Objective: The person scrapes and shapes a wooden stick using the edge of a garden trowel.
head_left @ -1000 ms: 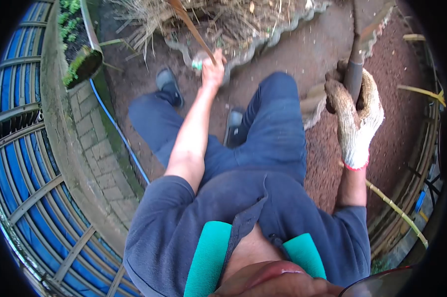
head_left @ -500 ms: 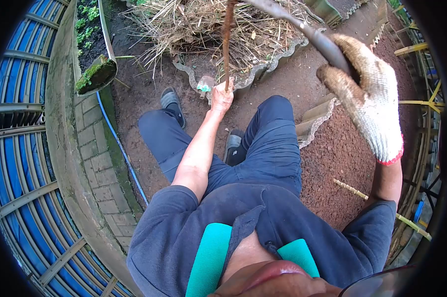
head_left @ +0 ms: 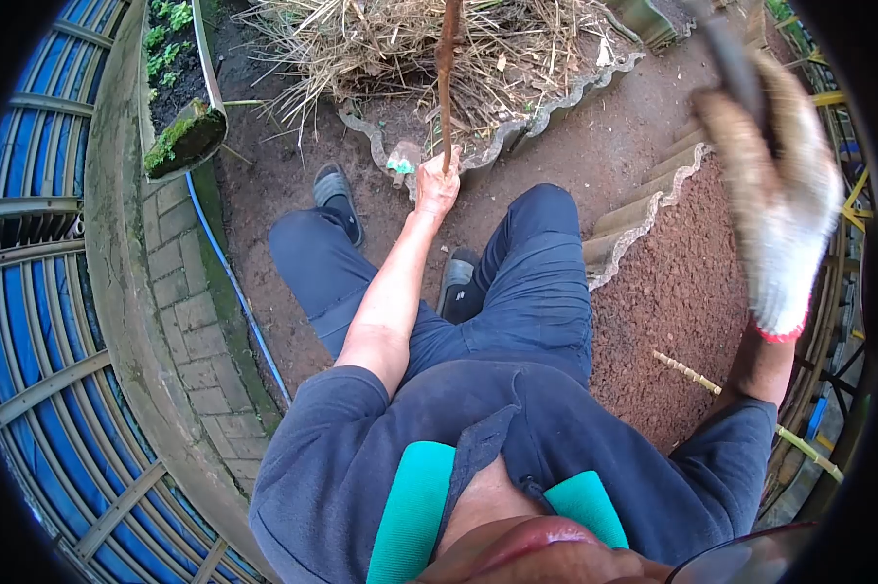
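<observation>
My left hand (head_left: 438, 182) is bare and closed around the lower end of a thin brown stick (head_left: 447, 83), which stands nearly upright and runs off the top edge. My right hand (head_left: 774, 195), in a white knitted glove stained brown, is raised at the right. Its fingers are wrapped round a dark grey long tool (head_left: 734, 66), smeared by motion, so its exact kind cannot be told. The tool is apart from the stick. Just left of my left hand, a small clear and green plastic piece (head_left: 403, 161) lies by the bed's edging.
Dry straw (head_left: 390, 54) covers a bed edged with corrugated sheet (head_left: 555, 109). Loose brown soil (head_left: 653, 321) fills another bed at right. A mossy planter end (head_left: 186, 141), a blue hose (head_left: 234, 282) and brick paving (head_left: 191, 311) lie left. A bamboo stick (head_left: 687, 372) is near my right arm.
My gloved right hand has swung outward to the right with the grey tool, away from the stick. My left hand keeps its hold and has barely moved.
</observation>
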Motion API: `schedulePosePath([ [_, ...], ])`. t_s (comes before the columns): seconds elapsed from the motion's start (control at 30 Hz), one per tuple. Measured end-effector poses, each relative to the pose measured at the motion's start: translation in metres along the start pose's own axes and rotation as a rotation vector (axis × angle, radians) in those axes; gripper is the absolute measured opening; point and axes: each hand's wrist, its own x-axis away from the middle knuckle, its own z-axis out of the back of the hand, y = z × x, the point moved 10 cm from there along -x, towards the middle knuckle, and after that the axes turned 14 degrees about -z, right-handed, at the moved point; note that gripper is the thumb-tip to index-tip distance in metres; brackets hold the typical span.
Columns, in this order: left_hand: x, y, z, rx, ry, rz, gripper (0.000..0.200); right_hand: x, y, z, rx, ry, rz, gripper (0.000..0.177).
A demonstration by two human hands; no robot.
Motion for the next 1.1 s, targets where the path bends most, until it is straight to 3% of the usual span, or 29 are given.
schedulePosePath([
  [0.07,0.000,-0.001,-0.003,-0.006,-0.028,0.028,0.025,-0.004,0.012,0.020,-0.009,0.081,-0.332,0.043],
  [0.2,0.004,0.001,-0.005,-0.086,0.021,-0.091,0.040,-0.002,-0.003,-0.025,0.089,-0.162,0.011,0.043],
  [0.3,0.002,-0.003,-0.004,-0.096,0.051,-0.128,0.042,-0.012,-0.001,-0.002,0.104,-0.084,-0.131,0.045],
  [0.4,0.002,-0.003,-0.003,-0.071,0.006,-0.057,0.041,-0.021,0.039,0.022,-0.193,-0.015,-0.211,0.038],
  [0.5,0.004,0.006,-0.004,-0.042,-0.009,-0.029,0.029,-0.024,0.021,0.001,-0.496,0.002,-0.322,0.031],
  [0.67,0.003,0.012,-0.009,-0.071,-0.044,-0.100,0.042,-0.018,-0.020,-0.063,-0.581,0.100,-0.251,0.037],
  [0.73,0.004,0.021,-0.004,-0.081,-0.055,-0.160,0.041,-0.020,-0.021,-0.077,-0.661,0.029,-0.238,0.039],
  [0.77,0.007,0.014,-0.007,-0.135,-0.132,-0.058,0.037,-0.022,-0.021,-0.083,-0.728,-0.031,-0.236,0.040],
  [0.8,0.008,0.016,-0.011,-0.181,-0.148,-0.159,0.035,-0.028,-0.023,-0.082,-0.675,-0.011,-0.141,0.040],
  [0.87,0.007,0.025,-0.010,-0.077,-0.110,-0.144,0.033,-0.038,-0.026,-0.083,-0.573,0.043,0.046,0.042],
  [0.9,0.011,0.022,-0.015,-0.095,-0.144,-0.121,0.033,-0.033,-0.034,-0.077,-0.422,0.129,0.243,0.043],
  [1.0,0.009,0.023,-0.017,-0.052,-0.171,-0.087,0.037,-0.033,-0.021,-0.083,-0.426,0.072,0.155,0.042],
  [1.07,0.014,-0.011,-0.006,0.062,-0.075,0.202,0.036,-0.029,-0.015,-0.083,-0.422,0.065,0.138,0.042],
  [1.1,0.005,-0.018,0.002,0.068,-0.014,0.126,0.036,-0.024,-0.013,-0.082,-0.418,0.061,0.131,0.042],
])
